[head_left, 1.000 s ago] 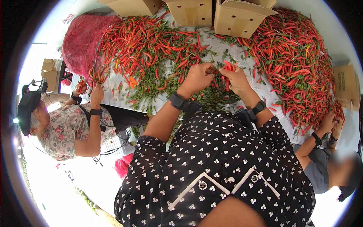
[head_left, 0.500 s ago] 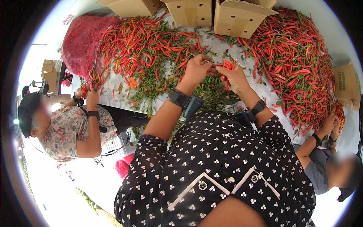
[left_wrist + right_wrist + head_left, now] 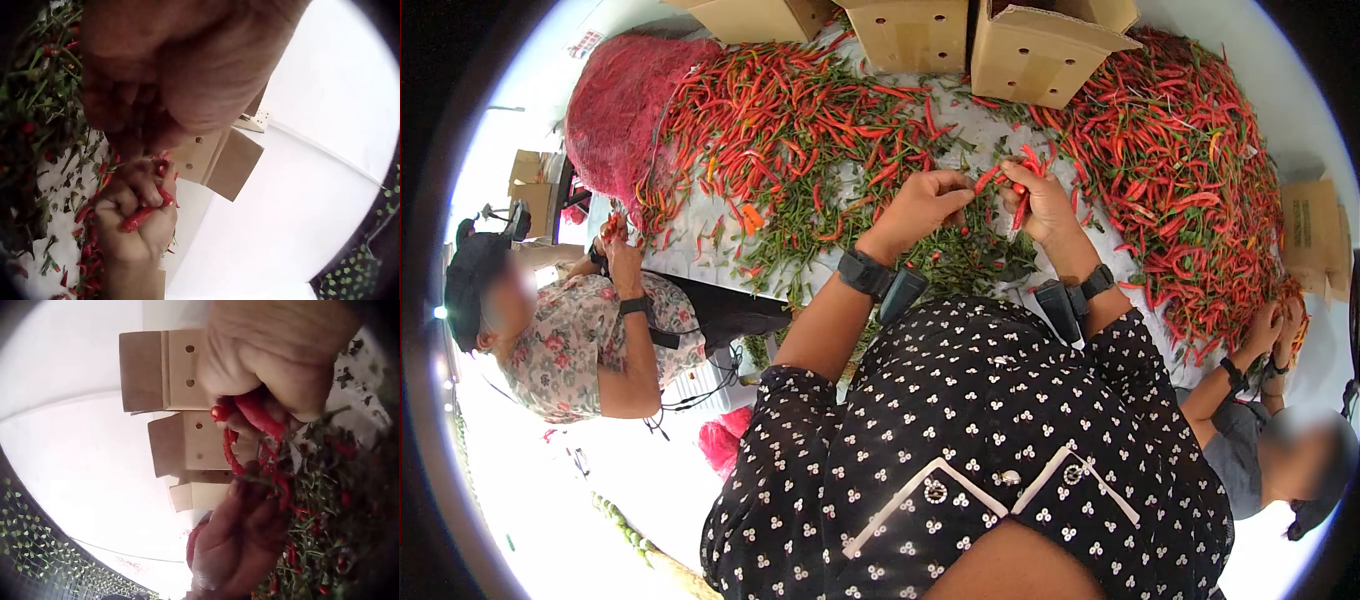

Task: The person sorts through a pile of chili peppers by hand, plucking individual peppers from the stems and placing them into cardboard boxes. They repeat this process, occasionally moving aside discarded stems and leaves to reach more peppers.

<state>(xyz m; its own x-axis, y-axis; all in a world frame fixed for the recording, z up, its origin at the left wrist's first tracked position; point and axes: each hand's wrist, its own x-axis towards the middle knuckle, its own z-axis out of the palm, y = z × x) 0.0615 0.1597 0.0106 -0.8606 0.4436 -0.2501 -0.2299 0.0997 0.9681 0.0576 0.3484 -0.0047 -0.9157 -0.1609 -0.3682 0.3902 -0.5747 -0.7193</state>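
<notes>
Several red chilies (image 3: 1022, 208) are gripped in my right hand (image 3: 1045, 210), their ends sticking out past the curled fingers. My left hand (image 3: 922, 212) pinches the end of one red chili (image 3: 987, 180) that spans the small gap between the hands. Seen from the right wrist, that curved chili (image 3: 230, 453) runs down to the left hand's fingertips, where a thin green stem shows. In the left wrist view the left hand (image 3: 194, 69) is dark and hides its own fingertips; below it the right hand (image 3: 134, 231) holds red chilies (image 3: 147, 215).
Red chilies (image 3: 1180, 180) are heaped at the right, more chilies (image 3: 770, 110) with green stems at the left. Cardboard boxes (image 3: 1040, 65) stand at the back beside a red mesh sack (image 3: 615, 110). One person (image 3: 580, 350) works at the left, another (image 3: 1240, 440) at the right.
My right hand has moved slightly right and turned, so the chilies in it stick up more. The left hand has lowered slightly; a chili now stretches between the hands.
</notes>
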